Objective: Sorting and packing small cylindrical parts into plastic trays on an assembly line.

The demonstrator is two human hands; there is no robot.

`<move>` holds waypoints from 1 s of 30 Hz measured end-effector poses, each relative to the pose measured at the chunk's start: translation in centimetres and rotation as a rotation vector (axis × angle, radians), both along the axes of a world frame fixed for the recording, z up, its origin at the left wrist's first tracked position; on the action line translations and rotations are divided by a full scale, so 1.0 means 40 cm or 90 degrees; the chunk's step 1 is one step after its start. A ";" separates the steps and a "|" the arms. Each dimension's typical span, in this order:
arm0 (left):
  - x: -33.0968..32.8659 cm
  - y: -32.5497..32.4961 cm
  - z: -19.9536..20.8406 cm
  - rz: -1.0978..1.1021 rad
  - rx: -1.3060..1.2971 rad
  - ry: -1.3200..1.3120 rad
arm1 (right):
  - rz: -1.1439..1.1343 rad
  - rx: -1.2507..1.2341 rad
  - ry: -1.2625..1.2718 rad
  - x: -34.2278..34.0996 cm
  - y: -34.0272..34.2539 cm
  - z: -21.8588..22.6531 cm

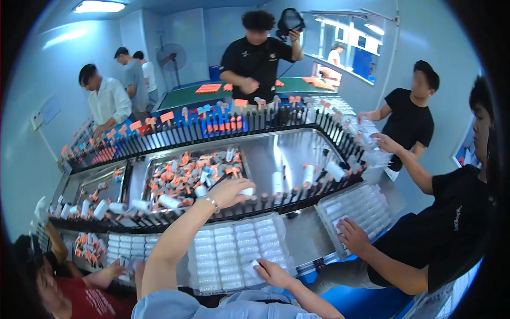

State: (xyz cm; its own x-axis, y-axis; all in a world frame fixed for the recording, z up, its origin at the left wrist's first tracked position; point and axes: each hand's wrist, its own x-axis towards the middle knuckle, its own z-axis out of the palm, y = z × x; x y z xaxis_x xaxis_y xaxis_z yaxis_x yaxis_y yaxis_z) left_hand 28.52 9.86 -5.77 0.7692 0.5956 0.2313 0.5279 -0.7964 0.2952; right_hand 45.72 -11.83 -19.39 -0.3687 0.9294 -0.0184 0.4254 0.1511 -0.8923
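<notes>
My left hand (229,192), with a bracelet at the wrist, reaches over the near row of black pegs (284,200). Its fingers close round a small white cylindrical piece (246,192) at the peg tops. Lower down, my right hand (273,273) grips a small white piece (253,267) at the right part of a clear plastic tray (215,250). White pieces fill the tray's rows of pockets. What the fingers cover of both pieces is hidden.
Beyond the pegs, a metal pan (244,159) holds a heap of orange, grey and white parts (178,175). Black pegs ring the metal table. A co-worker at right handles another clear tray (355,207); a person in red (90,297) works at left. Others stand across the table.
</notes>
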 end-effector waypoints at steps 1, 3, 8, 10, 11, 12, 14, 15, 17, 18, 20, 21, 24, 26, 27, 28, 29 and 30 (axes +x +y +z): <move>0.001 -0.014 0.017 0.072 -0.058 0.007 | -0.011 0.001 -0.004 0.017 -0.007 0.000; -0.012 -0.012 0.014 0.167 -0.039 0.055 | -0.040 -0.013 -0.004 0.043 -0.017 -0.002; -0.046 -0.002 -0.066 0.437 0.005 0.114 | -0.195 -0.028 0.068 0.126 -0.026 0.027; -0.067 -0.009 -0.072 0.535 0.016 0.114 | -0.278 0.015 0.138 0.161 -0.003 0.037; -0.080 -0.014 -0.087 0.577 0.075 0.081 | -0.290 0.007 0.171 0.184 -0.002 0.080; -0.092 -0.024 -0.103 0.622 0.134 0.048 | -0.309 0.081 0.235 0.212 0.028 0.084; -0.110 -0.048 -0.091 0.652 0.131 0.004 | -0.430 0.126 0.247 0.271 0.081 0.168; -0.133 -0.044 -0.102 0.650 0.132 -0.016 | -0.465 0.314 0.097 0.310 0.119 0.209; -0.175 -0.063 -0.104 0.634 0.132 -0.050 | -0.523 0.448 -0.057 0.356 0.198 0.274; -0.202 -0.085 -0.110 0.624 0.153 -0.085 | -0.515 0.376 -0.063 0.352 0.240 0.309; -0.208 -0.158 -0.104 0.540 0.310 -0.220 | -0.561 0.329 -0.182 0.386 0.346 0.304; -0.201 -0.217 -0.100 0.518 0.358 -0.277 | -0.556 0.345 -0.239 0.398 0.386 0.303; -0.257 -0.390 -0.203 0.581 0.232 -0.308 | -0.519 0.289 -0.341 0.374 0.516 0.278; -0.285 -0.490 -0.305 0.697 0.104 -0.308 | -0.455 0.214 -0.424 0.333 0.562 0.259; -0.303 -0.518 -0.348 0.754 0.026 -0.306 | -0.451 0.203 -0.458 0.308 0.584 0.252; -0.302 -0.546 -0.377 0.760 -0.036 -0.280 | -0.464 0.185 -0.479 0.319 0.597 0.228; -0.300 -0.568 -0.399 0.749 -0.100 -0.259 | -0.404 0.293 -0.583 0.390 0.617 0.179; -0.328 -0.609 -0.439 0.759 -0.153 -0.237 | -0.446 0.270 -0.521 0.268 0.600 0.209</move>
State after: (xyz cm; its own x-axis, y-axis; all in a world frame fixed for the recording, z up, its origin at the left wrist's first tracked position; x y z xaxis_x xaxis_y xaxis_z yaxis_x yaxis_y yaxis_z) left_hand 15.40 -14.49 -23.32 -0.3584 0.9273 0.1080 0.7319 0.2072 0.6492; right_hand 56.45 12.18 -11.03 0.2085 0.9139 0.3483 0.9613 -0.1259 -0.2452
